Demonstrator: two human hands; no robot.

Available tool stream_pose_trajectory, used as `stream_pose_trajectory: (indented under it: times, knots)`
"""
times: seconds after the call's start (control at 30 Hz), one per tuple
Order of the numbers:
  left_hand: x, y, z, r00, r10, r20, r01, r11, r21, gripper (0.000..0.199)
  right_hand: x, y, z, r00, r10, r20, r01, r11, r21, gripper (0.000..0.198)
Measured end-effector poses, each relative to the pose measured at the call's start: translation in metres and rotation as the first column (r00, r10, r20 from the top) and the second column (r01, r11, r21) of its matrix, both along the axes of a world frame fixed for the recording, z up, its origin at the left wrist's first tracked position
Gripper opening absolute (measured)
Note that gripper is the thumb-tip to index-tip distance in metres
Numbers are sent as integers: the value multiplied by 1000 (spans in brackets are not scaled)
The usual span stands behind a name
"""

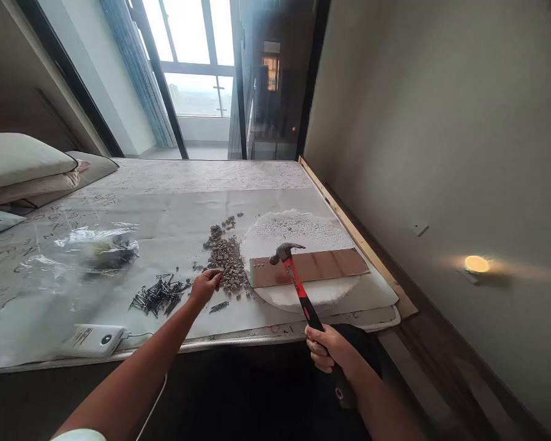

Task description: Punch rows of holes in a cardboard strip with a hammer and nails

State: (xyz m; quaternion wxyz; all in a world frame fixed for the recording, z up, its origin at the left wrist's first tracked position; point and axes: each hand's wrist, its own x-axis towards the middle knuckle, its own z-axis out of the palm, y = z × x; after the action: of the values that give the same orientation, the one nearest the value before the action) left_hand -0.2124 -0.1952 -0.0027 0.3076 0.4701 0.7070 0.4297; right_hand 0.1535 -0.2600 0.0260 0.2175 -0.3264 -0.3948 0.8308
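My right hand (327, 349) is wrapped around the black-and-red handle of a claw hammer (298, 286). Its metal head shows in front of a flat brown board (321, 268), which has a row of small dots at its left end. Under the board lies a rough white round slab (298, 226). My left hand (206, 286) is closed in a pinch at the near left edge of a heap of grey gravel (227, 254); what its fingertips hold, if anything, is too small to name. Left of that hand sits a pile of nails (158, 295), and several more nails (219, 307) lie just right of it.
A crumpled clear plastic bag (112, 251) lies at the left, with a white power bank (94, 340) and its cable near the front edge. Pale sheeting covers the mattress (211, 174). Pillows (25, 160) stand far left; a wooden bed rail (349, 223) borders the right.
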Motion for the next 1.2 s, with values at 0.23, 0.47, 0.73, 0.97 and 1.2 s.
stream_pose_trajectory:
  times: [0.23, 0.47, 0.73, 0.97, 1.2]
  knots:
    - [78, 52, 36, 953, -173, 249, 141, 980, 142, 48, 14, 4, 2, 993, -83, -84, 74, 991, -108, 55]
    - [103, 77, 37, 942, -221, -252, 266, 950, 161, 41, 19, 5, -9, 988, -108, -110, 92, 985, -146, 55]
    - [97, 81, 28, 875, -244, -417, 326, 936, 135, 38, 19, 6, -13, 993, -75, -88, 63, 989, -133, 59]
    - [96, 80, 18, 813, -272, -515, 406, 898, 167, 37, 14, 4, -11, 993, -105, -56, 98, 987, -128, 58]
    - [102, 73, 8, 751, -243, -614, 435, 882, 183, 33, 7, -2, -14, 994, -113, 15, 113, 993, -38, 56]
